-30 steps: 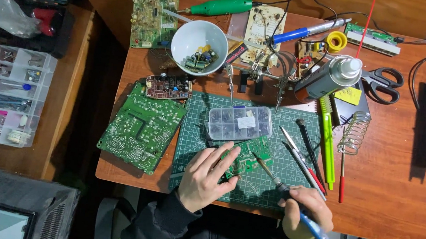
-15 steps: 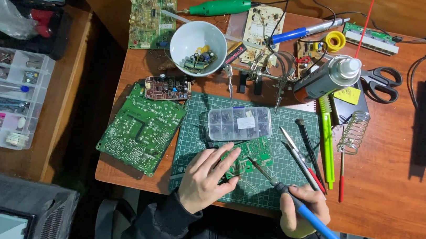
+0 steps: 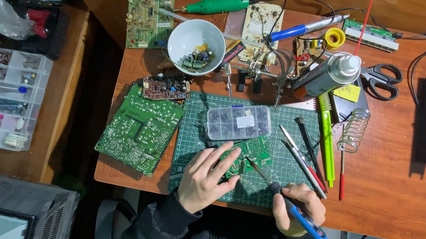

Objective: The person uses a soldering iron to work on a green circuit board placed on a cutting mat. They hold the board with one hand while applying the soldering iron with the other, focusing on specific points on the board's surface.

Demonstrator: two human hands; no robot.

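Observation:
My left hand [image 3: 205, 178] presses down on a small green circuit board [image 3: 255, 150] lying on the green cutting mat [image 3: 195, 133]; its fingers hold the board's left part. My right hand [image 3: 299, 206] grips a blue-handled soldering iron [image 3: 312, 227]. The iron's metal tip points up-left and meets the small board next to my left fingertips. A clear plastic parts box [image 3: 238, 121] lies on the mat just above the board.
A large green circuit board [image 3: 141, 128] lies left of the mat. A white bowl [image 3: 196, 39] of components, a helping-hands stand [image 3: 258, 69], a spray can [image 3: 328, 73], scissors [image 3: 383, 77], tweezers and pens [image 3: 310, 151], and a coiled iron stand [image 3: 353, 129] crowd the desk. A clear organiser [image 3: 1, 97] sits far left.
The soldering iron tip has shifted slightly left onto the small board. My left hand has stayed on the board.

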